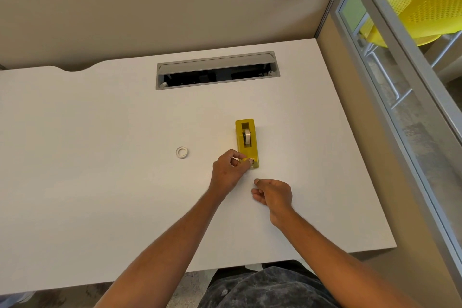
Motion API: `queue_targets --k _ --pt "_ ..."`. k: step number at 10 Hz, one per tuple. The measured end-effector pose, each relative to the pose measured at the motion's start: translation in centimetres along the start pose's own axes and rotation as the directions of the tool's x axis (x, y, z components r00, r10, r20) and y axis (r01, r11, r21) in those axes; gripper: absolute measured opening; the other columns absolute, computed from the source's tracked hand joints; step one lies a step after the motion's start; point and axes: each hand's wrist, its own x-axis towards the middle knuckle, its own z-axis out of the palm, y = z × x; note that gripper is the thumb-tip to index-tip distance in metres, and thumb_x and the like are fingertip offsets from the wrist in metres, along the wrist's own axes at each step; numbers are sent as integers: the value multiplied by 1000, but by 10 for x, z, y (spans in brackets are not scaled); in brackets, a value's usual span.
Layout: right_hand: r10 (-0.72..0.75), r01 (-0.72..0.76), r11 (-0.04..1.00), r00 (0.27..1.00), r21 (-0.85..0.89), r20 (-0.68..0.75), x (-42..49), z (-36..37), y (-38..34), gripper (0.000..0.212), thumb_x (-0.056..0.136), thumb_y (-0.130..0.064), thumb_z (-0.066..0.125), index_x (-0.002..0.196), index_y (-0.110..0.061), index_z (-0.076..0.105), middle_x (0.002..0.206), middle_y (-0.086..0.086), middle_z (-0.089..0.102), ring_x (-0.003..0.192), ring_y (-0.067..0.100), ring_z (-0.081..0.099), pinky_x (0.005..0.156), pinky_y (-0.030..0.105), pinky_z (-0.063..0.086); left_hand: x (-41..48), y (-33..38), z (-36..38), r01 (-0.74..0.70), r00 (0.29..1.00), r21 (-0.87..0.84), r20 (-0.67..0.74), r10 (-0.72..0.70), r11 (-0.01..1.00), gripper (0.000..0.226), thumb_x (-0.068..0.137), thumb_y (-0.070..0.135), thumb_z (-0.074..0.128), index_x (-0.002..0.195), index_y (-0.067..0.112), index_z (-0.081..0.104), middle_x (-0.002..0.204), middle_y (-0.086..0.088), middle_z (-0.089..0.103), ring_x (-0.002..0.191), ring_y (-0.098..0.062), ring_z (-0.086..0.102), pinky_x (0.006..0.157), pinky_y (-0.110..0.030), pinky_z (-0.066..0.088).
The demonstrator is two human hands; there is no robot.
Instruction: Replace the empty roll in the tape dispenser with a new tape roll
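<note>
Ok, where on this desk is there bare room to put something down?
Bare desk lies left of the white ring, and between the cable hatch and the yellow dispenser. Crowded: the dispenser's near end, where the left hand pinches it and the right hand is close.

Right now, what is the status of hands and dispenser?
Left hand pinches dispenser front end. Right hand loose, empty. Roll sits in dispenser; white ring lies apart.

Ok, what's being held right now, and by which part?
Fingers of the left hand pinch the yellow tape dispenser at its near cutter end; the right hand holds nothing visible.
</note>
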Motion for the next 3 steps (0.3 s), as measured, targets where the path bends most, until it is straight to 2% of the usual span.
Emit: queue_targets --k 2,3 --pt "-9 9 1000 1000 -22 1 -1 -14 -1 12 93 -15 85 99 -4 81 92 16 84 84 30 84 79 38 71 -7 -7 -3 -25 996 26 82 23 999 40 81 44 90 115 40 69 93 -4 80 92 -28 78 88 -47 69" --pt "-24 24 1000 1000 -11 -8 4 -15 -7 10 94 -14 85 100 -7 81 93 16 84 84 30 84 78 37 71 -7 -15 -9 -46 998 19 51 45 999 51 82 48 89 124 46 61 97 5 78 89 -14 77 85 -35 66"
